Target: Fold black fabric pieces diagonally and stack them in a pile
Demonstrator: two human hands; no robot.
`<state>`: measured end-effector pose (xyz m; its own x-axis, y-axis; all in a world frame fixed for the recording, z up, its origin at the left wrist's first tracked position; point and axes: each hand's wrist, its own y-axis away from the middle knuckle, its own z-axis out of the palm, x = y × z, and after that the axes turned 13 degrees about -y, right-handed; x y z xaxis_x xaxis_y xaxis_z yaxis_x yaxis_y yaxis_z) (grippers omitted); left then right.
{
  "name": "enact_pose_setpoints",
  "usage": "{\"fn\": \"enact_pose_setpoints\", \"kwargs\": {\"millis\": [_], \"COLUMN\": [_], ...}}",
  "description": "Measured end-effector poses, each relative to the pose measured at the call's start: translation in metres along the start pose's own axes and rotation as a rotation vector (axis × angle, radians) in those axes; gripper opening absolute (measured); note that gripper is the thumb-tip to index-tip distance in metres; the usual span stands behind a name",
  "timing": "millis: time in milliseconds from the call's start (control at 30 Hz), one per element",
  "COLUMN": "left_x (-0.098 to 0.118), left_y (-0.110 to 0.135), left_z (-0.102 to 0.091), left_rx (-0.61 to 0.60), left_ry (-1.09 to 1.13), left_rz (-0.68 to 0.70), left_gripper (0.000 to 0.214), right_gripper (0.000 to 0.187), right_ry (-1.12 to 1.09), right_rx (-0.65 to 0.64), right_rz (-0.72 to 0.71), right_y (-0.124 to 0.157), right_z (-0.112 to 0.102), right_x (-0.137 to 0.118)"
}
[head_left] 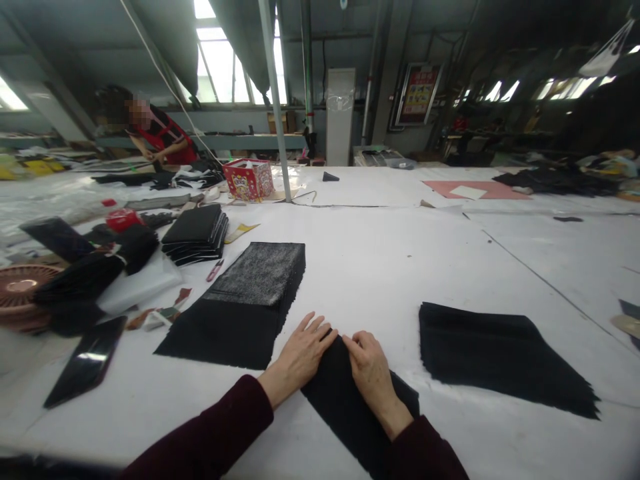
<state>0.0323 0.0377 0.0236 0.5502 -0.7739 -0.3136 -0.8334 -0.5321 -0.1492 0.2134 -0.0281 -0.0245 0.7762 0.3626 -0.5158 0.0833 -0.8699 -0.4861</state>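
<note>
A dark piece of black fabric (335,380) lies on the white table right in front of me, slanting down toward the near edge. My left hand (304,353) rests on its upper left edge, fingers stretched out and apart. With curled fingers, my right hand (373,373) pinches the fabric near its top corner, close to the left fingertips. Just left of my hands is a stack of black fabric pieces (225,333), with a speckled grey piece (260,273) on its upper part. Another black fabric stack (500,353) lies to the right.
On the left are a black phone (85,363), a small cutter (215,270), folded black pieces (195,230) and a brown round basket (23,293). A red patterned box (249,180) stands by a thin pole (277,100). Across the table a person in red (173,137) bends over work.
</note>
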Motion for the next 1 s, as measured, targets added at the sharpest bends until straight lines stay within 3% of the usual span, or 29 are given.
{"fn": "enact_pose_setpoints", "kwargs": {"millis": [300,1000], "left_x": [0.008,0.029], "left_y": [-0.002,-0.009], "left_z": [-0.002,-0.006], "left_rx": [-0.015,-0.015], "left_ry": [-0.012,-0.052], "left_rz": [0.042,0.117], "left_gripper": [0.054,0.063], "right_gripper": [0.031,0.027], "right_ry": [0.087,0.070], "right_rx": [-0.028,-0.049], "right_rz": [-0.053,0.002], "right_y": [0.014,0.042], "right_z": [-0.010,-0.040], "right_x": [0.004,0.009]}}
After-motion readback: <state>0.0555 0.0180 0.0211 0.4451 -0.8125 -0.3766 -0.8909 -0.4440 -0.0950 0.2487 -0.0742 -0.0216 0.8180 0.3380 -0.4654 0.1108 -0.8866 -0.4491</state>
